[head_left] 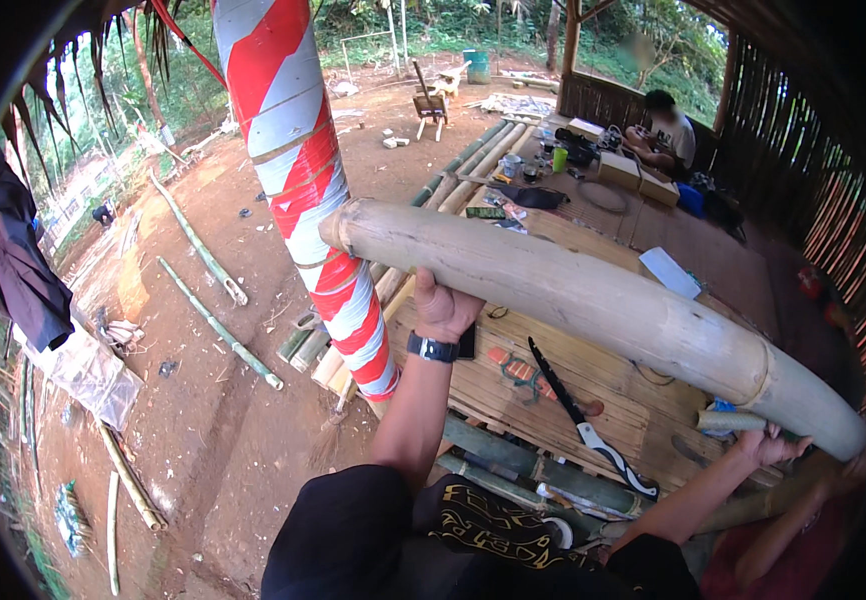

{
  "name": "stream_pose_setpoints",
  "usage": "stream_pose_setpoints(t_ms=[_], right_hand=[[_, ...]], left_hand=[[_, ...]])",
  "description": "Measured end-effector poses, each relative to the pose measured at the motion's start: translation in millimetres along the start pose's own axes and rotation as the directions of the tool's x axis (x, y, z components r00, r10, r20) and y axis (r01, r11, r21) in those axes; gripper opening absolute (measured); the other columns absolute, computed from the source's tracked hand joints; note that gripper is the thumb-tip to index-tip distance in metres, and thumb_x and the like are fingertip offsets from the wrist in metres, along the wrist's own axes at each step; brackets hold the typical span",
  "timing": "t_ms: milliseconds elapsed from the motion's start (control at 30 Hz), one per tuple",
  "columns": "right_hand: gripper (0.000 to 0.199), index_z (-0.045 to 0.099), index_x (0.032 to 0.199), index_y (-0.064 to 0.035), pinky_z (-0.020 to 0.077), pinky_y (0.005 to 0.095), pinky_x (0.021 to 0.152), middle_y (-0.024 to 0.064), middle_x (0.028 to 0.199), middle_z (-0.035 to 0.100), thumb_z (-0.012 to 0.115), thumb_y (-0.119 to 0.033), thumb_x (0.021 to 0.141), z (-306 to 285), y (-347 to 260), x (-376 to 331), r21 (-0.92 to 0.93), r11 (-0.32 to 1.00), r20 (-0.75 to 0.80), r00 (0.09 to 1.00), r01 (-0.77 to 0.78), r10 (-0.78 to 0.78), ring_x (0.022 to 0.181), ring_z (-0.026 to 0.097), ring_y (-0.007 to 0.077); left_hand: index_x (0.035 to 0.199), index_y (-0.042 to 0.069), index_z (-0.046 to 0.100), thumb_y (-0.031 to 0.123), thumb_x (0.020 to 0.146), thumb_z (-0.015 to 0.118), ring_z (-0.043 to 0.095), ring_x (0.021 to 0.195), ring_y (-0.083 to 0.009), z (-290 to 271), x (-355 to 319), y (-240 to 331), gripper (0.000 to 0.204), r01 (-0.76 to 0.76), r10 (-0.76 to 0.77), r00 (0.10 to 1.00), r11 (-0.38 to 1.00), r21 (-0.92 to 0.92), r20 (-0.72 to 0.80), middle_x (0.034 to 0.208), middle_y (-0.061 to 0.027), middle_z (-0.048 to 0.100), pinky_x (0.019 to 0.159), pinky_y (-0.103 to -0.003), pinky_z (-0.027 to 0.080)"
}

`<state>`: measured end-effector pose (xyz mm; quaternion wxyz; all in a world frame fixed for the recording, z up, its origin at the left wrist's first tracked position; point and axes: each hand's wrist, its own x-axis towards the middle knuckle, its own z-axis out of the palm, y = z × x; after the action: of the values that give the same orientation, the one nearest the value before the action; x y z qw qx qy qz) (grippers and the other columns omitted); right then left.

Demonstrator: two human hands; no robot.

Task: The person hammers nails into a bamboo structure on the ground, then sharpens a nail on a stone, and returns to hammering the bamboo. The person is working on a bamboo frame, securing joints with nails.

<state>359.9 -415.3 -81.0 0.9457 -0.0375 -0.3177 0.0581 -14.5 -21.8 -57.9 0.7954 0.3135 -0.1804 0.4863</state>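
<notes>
"What takes up the most room around you?"

"The reddish dirt ground (213, 440), filling the left half of the frame. Next comes my bamboo-slatted surface (473, 385), stretching from lower centre to upper right. A post (298, 160) wrapped in red and silvery-white stripes leans through the upper left of centre."

"And the piece you're handling?"

"A thick, pale bamboo pole (553, 280), raised above the surface. It slants from the frame's centre left, where its end overlaps the post, down to the lower right edge. I can't tell whether the two touch."

"Anyone near?"

"A seated person (675, 138) at upper right, and another person's forearm (778, 540) at lower right, reaching toward the pole's near end. It's too dim there to make out the grip."

"Smaller things?"

"Cardboard boxes (619, 170) at upper right, and a handsaw (601, 443) with a black blade and a white-and-black handle, lying below the pole, right of centre."

"Your hands?"

"My left hand (443, 312), mid-frame, bears the pole from below: thumb up against its near side, fingers pressed beneath, their tips hidden. My right hand (771, 443), lower right, has its fingers curled against the pole's underside, beside a short greenish bamboo tube (723, 421); I can't tell whether they pinch that too."

"Smallest?"

"The dark wristwatch (432, 348) on my left wrist."
</notes>
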Motion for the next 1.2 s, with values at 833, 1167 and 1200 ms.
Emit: stream_pose_setpoints(t_ms=[833, 1167, 1200], right_hand=[[0.091, 0.032, 0.146, -0.0063, 0.0267, 0.0563, 0.113, 0.0156, 0.151, 0.034, 0.079, -0.031, 0.072, -29, 15, -71, 0.153, 0.921, 0.187, 0.926, -0.357, 0.328, 0.137, 0.034, 0.0351], [0.072, 0.052, 0.132, -0.0091, 0.0430, 0.0509, 0.099, 0.0078, 0.125, 0.058, 0.077, -0.044, 0.074, 13, 99, -224, 0.027, 0.658, -0.037, 0.657, -0.753, 0.753, 0.116, 0.054, 0.0266], [0.068, 0.053, 0.129, -0.0081, 0.0502, 0.0444, 0.092, 0.0076, 0.112, 0.063, 0.078, -0.038, 0.073, 21, 107, -239, 0.029, 0.630, -0.200, 0.613, -0.776, 0.764, 0.103, 0.061, 0.0226]], left_hand=[[0.139, 0.004, 0.040, 0.061, 0.082, 0.059, 0.045, 0.128, -0.0347, -42, -200, 23, 0.082, 0.108, 0.067, 0.714, 0.973, 0.204, -0.697, 0.138, -0.0193, 0.049, 0.110, -0.051, 0.032], [0.133, 0.000, 0.043, 0.075, 0.081, 0.050, 0.059, 0.107, -0.0384, -43, -351, 141, 0.091, 0.024, 0.346, 0.199, 0.934, 0.358, -0.917, 0.120, -0.0238, 0.059, 0.099, -0.055, 0.044], [0.137, -0.001, 0.040, 0.085, 0.075, 0.044, 0.058, 0.112, -0.0394, -34, -376, 156, 0.106, -0.036, 0.417, 0.280, 0.904, 0.425, -0.864, 0.125, -0.0269, 0.056, 0.101, -0.056, 0.044]])
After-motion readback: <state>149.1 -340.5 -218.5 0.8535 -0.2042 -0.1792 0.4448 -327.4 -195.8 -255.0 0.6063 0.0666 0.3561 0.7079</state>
